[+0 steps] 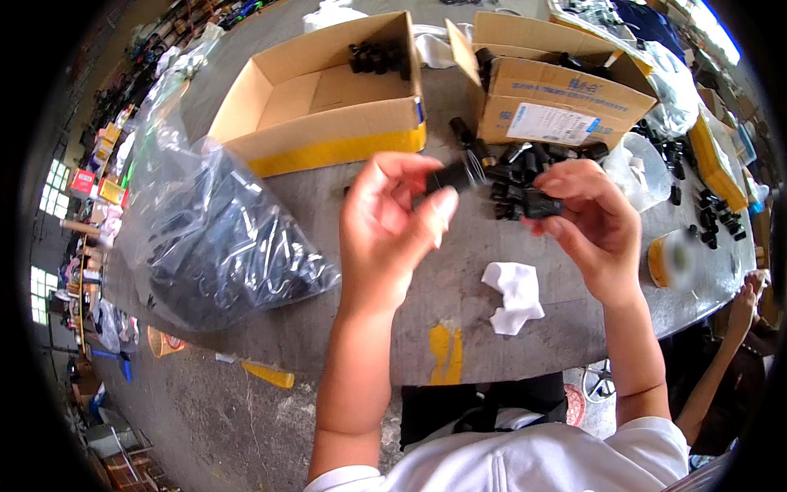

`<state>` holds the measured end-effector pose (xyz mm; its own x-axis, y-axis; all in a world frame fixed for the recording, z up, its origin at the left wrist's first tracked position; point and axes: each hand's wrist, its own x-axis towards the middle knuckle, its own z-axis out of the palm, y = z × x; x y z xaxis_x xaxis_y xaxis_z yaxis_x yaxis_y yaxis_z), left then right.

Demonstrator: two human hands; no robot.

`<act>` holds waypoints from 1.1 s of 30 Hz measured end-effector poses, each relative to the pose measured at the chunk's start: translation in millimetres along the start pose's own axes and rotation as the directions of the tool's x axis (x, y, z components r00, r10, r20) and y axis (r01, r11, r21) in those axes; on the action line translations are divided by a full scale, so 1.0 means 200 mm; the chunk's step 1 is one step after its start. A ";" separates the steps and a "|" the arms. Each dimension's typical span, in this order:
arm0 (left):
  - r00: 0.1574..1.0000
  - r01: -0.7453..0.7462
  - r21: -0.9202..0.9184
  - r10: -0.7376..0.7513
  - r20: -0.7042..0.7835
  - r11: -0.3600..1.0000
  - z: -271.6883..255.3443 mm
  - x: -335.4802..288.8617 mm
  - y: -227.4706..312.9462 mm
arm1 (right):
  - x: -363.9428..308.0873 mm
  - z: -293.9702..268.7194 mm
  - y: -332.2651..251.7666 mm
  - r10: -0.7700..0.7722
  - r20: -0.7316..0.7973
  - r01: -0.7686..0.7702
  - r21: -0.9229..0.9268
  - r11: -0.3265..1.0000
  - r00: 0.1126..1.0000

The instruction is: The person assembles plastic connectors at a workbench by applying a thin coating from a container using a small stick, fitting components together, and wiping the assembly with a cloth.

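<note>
Seeing a clear plastic bag [238, 238] at left, bulging with dark pieces [193, 262]; an open cardboard carton [328, 135] at upper centre-left, holding clustered black parts [377, 57] in its far right corner; a printed carton [574, 92] at upper right, containing more parts. Pinching, in the left hand [385, 221], a black cylindrical part [452, 176] at centre; in the right hand [602, 221], a second black part [541, 204] right of centre. Probably handling as light, stiff, smooth; best grasping around the sides.

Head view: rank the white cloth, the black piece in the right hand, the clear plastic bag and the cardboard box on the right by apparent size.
Largest to smallest:
1. Clear plastic bag
2. Cardboard box on the right
3. White cloth
4. Black piece in the right hand
</note>
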<state>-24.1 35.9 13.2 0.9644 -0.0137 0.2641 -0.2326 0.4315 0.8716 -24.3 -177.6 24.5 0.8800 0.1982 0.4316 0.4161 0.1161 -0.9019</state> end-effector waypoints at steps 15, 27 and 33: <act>0.974 0.030 0.199 -0.073 0.214 0.980 0.16 -0.08 -0.11 | -0.09 -0.19 -0.02 -0.237 0.082 0.250 -0.267 0.931 0.968; 0.970 -0.042 0.296 -0.033 0.243 0.954 0.17 -0.06 -0.11 | -0.10 -0.18 0.00 -0.212 0.095 0.231 -0.315 0.921 0.973; 0.971 -0.004 0.285 -0.064 0.228 0.958 0.17 -0.07 -0.10 | -0.12 -0.17 0.01 -0.126 0.079 0.145 -0.326 0.934 0.989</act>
<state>-37.2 -3.6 6.9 0.9231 -0.2471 0.2948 -0.2622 0.1563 0.9523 -37.8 -214.6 12.1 0.7997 0.2585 0.5418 0.5910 -0.1803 -0.7863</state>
